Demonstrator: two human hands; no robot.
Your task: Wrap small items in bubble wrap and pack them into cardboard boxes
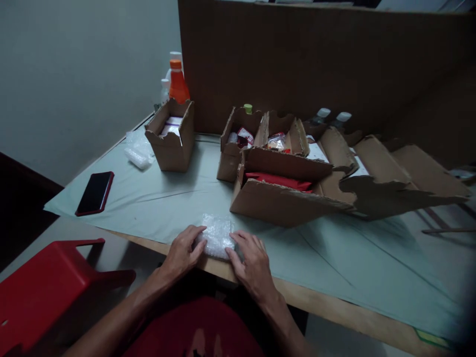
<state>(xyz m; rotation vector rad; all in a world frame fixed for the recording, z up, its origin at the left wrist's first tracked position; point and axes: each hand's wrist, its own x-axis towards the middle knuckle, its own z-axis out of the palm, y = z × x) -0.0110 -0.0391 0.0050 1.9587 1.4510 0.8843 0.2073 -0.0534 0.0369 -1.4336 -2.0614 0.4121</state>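
Observation:
A small flat packet of bubble wrap (217, 236) lies at the front edge of the table, between both hands. What is inside the wrap, if anything, cannot be made out. My left hand (185, 250) grips the packet's left side, thumb at the near corner and fingers along the edge. On the opposite side my right hand (253, 259) holds it the same way, with thumb and fingertips on the right edge. Behind the packet, to the right, stands a long cardboard box (286, 201) with a red packet (278, 180) inside.
A phone (94, 193) lies on the left, near loose bubble wrap (138, 148) and a cardboard box (173, 148). An orange bottle (179, 84) stands behind. More cardboard bins (227, 161) line the back right. A red stool (48, 292) is below left.

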